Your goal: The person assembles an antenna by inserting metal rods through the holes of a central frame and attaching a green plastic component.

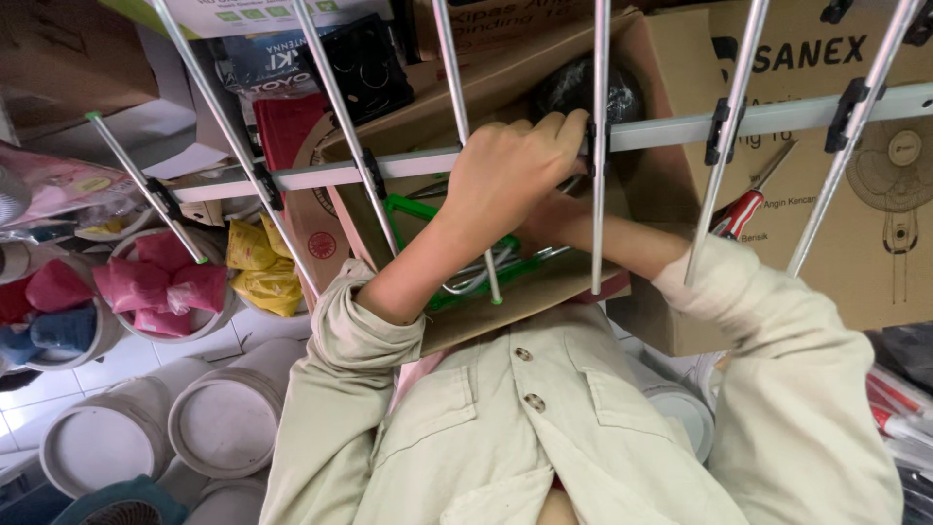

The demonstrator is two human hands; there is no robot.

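Long grey aluminium antenna boom point(680, 126) with thin silver cross rods point(601, 146) mostly fitted, held across the lap. Left hand point(510, 165) clenched round boom mid-span; right hand point(549, 222) underneath (grip hidden). Red-handled screwdriver point(741, 212) unused against cardboard box point(671, 58).

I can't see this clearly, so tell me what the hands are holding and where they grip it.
The left hand grips the metal antenna by its central bar. The right hand is mostly hidden behind it; cannot tell.
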